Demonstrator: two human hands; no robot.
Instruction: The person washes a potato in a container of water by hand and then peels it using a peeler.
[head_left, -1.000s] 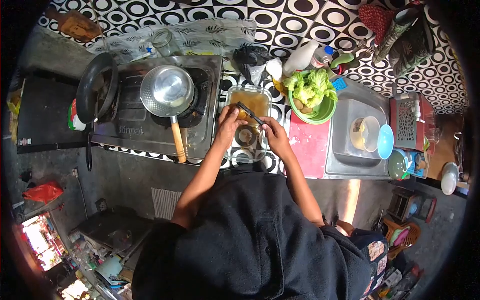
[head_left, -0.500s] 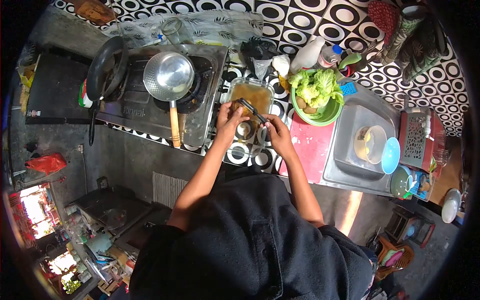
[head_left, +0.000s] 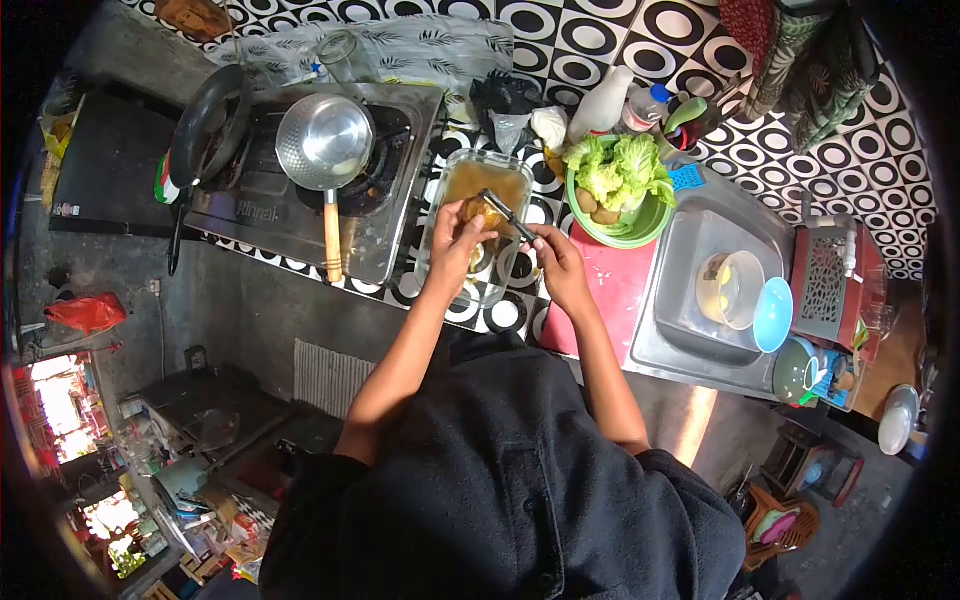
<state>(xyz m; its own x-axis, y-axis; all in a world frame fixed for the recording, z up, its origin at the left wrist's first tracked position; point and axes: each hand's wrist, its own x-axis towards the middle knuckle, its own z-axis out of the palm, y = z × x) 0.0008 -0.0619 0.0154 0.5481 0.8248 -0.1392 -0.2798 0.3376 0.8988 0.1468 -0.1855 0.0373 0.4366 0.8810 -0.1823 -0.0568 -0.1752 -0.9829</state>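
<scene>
My left hand (head_left: pixel 455 247) is closed around a brownish potato (head_left: pixel 479 209), mostly hidden by the fingers. In my right hand (head_left: pixel 560 265) is a dark-handled peeler (head_left: pixel 512 218), its head lying against the potato. Both hands are over a clear rectangular container (head_left: pixel 527 180) of cloudy brown water, with something pale in its near part. Just right of them, a green bowl (head_left: pixel 640 240) holds leafy lettuce (head_left: pixel 625 175) and brown potatoes (head_left: pixel 603 213). It rests on the far end of a red cutting board (head_left: pixel 595 300).
On the left, a gas stove (head_left: pixel 270 232) bears a silver saucepan (head_left: pixel 325 140) with a wooden handle. A black frying pan (head_left: pixel 210 125) leans beside it. At right, the sink (head_left: pixel 690 335) contains a clear tub (head_left: pixel 729 290). Bottles (head_left: pixel 645 108) line the tiled wall.
The whole view has shifted slightly, so counter items appear a little further left. My left hand's potato shows more, with the peeler still against it.
</scene>
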